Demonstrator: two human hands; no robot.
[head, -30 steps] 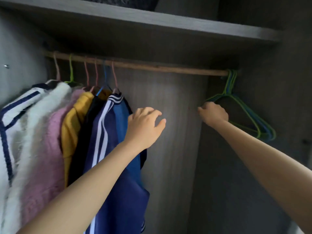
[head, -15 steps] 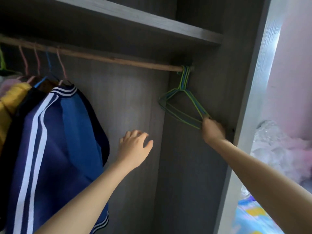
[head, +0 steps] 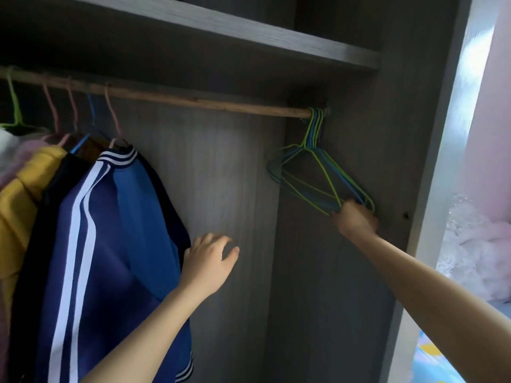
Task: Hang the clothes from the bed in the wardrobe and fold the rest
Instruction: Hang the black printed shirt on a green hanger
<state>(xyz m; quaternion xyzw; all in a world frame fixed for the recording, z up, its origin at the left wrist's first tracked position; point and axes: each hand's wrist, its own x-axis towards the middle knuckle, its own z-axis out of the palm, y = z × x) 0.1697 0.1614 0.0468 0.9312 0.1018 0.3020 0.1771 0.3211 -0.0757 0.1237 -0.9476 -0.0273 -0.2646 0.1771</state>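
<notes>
Inside the grey wardrobe a wooden rail [head: 193, 99] runs across under a shelf. At its right end hangs a bunch of empty green and blue wire hangers [head: 312, 172]. My right hand [head: 355, 221] is closed around the lower right corner of that bunch. My left hand [head: 210, 262] hovers open, fingers spread, in front of the wardrobe's back panel, next to a blue jacket with white stripes [head: 116, 244]. Left of the jacket hang a black garment, a yellow one [head: 19, 205] and a pink one, all on hangers.
The shelf [head: 249, 37] sits just above the rail. The wardrobe's right side panel [head: 431, 161] stands beside the hangers. Beyond it, at the right edge, lie white and pink fluffy fabric [head: 481, 258] and a colourful printed sheet [head: 431, 363].
The view has swung right and the hanging clothes slid left in frame. My right hand moved from the hangers' left corner to their lower right corner and gripped them. My left hand dropped lower.
</notes>
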